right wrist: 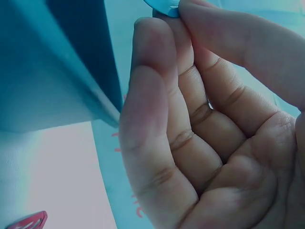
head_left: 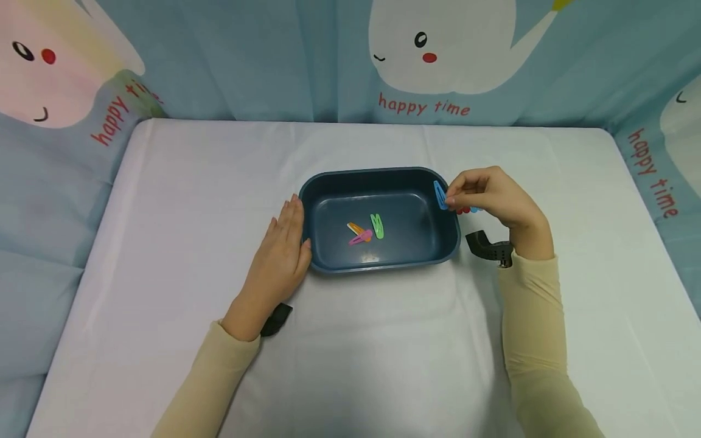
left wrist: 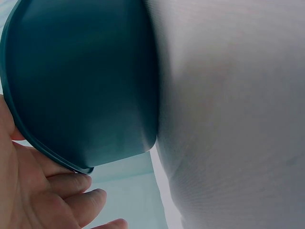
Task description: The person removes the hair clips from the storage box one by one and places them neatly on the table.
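Observation:
A dark blue rectangular tub stands on the white-covered table. Inside it lie a green snap hair clip, an orange hair clip and a pink hair clip, the pink one across the orange. My right hand pinches a blue hair clip between thumb and fingers, over the tub's right rim. In the right wrist view only one end of the blue clip shows. My left hand rests with extended fingers against the tub's left end; in the left wrist view its fingers touch the rim.
Red and blue pieces lie beside the tub's right end, partly hidden under my right hand; a red hair clip shows in the right wrist view. Black wrist mounts sit at both wrists. A printed blue curtain surrounds the table.

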### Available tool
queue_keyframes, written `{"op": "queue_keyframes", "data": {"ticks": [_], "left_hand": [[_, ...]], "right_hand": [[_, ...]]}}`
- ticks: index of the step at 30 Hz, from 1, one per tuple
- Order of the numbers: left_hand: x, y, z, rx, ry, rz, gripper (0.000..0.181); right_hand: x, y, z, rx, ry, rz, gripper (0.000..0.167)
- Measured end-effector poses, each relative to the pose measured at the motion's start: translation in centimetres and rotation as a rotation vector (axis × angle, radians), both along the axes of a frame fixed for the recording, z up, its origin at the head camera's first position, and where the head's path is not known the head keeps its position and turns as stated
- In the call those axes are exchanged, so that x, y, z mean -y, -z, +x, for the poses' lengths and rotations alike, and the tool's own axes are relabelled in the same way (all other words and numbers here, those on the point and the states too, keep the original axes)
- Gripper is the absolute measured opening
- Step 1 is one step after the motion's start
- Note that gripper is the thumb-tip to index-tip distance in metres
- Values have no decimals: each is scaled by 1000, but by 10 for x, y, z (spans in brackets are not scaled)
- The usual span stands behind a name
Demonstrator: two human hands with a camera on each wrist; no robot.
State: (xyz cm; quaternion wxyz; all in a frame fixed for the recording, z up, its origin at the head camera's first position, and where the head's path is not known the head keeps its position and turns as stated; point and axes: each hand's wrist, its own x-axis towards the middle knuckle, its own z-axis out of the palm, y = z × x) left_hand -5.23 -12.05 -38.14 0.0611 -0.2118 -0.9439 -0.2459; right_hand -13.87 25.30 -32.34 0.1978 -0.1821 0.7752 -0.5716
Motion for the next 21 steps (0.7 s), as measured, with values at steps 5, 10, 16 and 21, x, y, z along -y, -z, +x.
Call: {"op": "queue_keyframes", "data": {"ticks": [5,10,16,21], "left_hand": [[0,0,-1,-5,-3,8,62],[0,0,-1,5,-3,10,62],[0,0,-1,12,-6,11,62],[0,1,-1,13,-2,17,62]], "right_hand": [[-3,0,-2,-5,5,-33,6],[-7,2,-3,11,26,-61,6],[-13,5,-3,33,51,-97,5],[-18,7,-2,39,112,-56,5]]}}
